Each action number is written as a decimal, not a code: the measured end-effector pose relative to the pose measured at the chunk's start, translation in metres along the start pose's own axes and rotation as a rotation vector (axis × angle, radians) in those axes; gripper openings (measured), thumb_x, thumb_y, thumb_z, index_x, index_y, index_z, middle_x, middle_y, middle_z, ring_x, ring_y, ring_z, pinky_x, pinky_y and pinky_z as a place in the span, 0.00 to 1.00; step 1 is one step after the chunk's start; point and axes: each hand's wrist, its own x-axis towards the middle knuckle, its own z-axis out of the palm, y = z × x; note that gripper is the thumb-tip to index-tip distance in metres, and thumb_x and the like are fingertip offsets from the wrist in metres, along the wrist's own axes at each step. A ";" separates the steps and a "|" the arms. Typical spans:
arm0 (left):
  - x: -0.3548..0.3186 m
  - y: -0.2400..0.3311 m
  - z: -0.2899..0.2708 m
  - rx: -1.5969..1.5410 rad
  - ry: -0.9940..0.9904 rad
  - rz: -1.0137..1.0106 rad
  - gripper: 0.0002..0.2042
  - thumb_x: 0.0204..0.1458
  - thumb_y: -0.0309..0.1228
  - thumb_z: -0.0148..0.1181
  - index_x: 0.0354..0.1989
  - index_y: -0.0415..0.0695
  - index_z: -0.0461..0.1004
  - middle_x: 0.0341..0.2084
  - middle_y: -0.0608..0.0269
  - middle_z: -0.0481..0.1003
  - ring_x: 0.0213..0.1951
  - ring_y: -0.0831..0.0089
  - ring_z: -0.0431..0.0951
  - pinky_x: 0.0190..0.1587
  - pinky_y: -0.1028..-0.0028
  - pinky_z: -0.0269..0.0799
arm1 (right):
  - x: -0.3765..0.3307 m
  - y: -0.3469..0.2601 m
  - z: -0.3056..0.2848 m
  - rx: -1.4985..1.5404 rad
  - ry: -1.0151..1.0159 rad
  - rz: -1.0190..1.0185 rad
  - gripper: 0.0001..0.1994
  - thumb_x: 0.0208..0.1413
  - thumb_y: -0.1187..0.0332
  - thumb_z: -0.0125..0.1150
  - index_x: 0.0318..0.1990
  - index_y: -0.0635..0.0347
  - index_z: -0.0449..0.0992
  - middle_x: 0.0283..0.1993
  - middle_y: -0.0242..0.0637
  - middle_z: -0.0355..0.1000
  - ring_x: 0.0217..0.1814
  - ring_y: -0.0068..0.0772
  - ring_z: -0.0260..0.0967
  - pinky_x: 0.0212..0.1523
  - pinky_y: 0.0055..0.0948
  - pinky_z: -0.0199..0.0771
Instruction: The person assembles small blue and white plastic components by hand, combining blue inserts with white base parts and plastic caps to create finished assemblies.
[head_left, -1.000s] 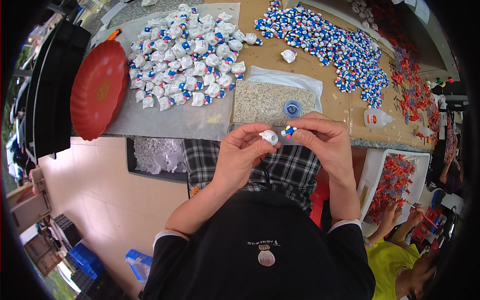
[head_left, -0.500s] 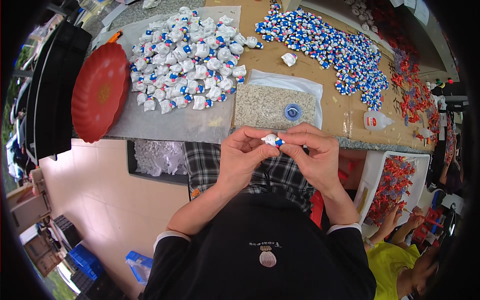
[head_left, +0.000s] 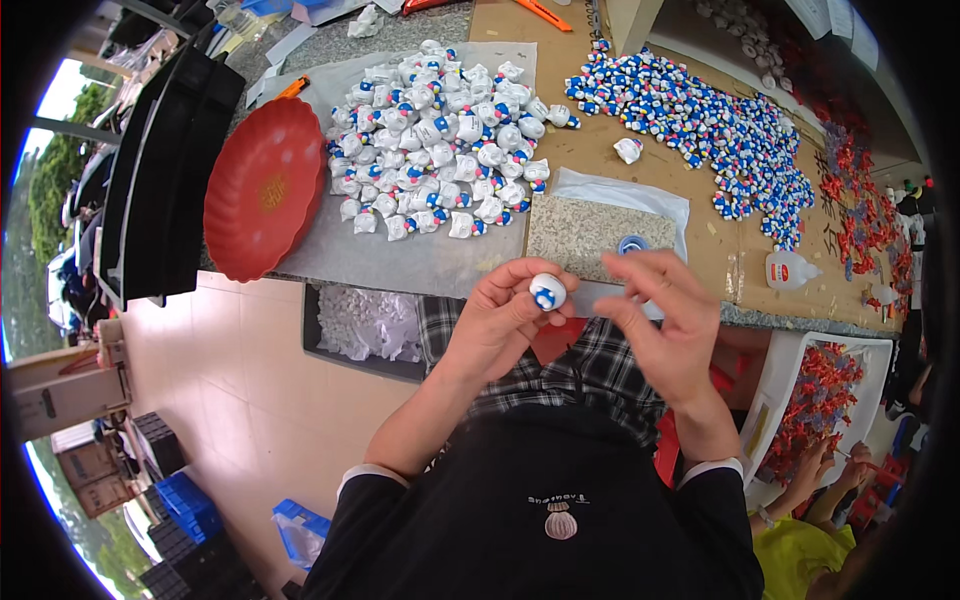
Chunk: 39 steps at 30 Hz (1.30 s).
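While left hand pinches white figurine | body finger-hidden | right hand open, empty

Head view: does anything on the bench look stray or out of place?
One white figure lies alone on the bare board between the white pile and the blue pile. Nothing looks spilled or damaged.

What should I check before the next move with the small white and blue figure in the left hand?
1. Left hand grips the white and blue figure: ok.
2. Right hand empty, fingers spread: ok.
3. Blue piece seated on the figure: cannot tell.
4. Grey sheet has bare space beside the pile of finished figures: ok.
5. Small blue ring on the speckled pad: ok.
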 end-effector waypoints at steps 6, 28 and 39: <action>0.000 0.003 -0.010 -0.129 0.076 -0.122 0.21 0.49 0.30 0.59 0.52 0.42 0.66 0.41 0.53 0.71 0.38 0.69 0.72 0.43 0.76 0.70 | 0.050 0.040 -0.031 -0.236 0.032 0.077 0.09 0.45 0.74 0.61 0.37 0.65 0.77 0.31 0.36 0.72 0.28 0.25 0.66 0.28 0.22 0.63; -0.034 0.059 -0.030 0.596 0.478 0.438 0.11 0.54 0.30 0.54 0.44 0.38 0.69 0.33 0.63 0.73 0.31 0.78 0.68 0.34 0.79 0.64 | 0.070 0.011 0.000 -0.354 -0.219 -0.123 0.07 0.48 0.72 0.59 0.35 0.65 0.77 0.32 0.35 0.71 0.27 0.27 0.66 0.27 0.22 0.63; -0.034 0.102 -0.034 0.015 0.385 0.421 0.15 0.55 0.37 0.51 0.49 0.43 0.66 0.37 0.61 0.70 0.36 0.74 0.68 0.38 0.76 0.66 | 0.331 0.036 0.186 -0.537 -0.401 -0.363 0.15 0.45 0.61 0.60 0.34 0.64 0.77 0.28 0.46 0.72 0.36 0.45 0.71 0.38 0.37 0.68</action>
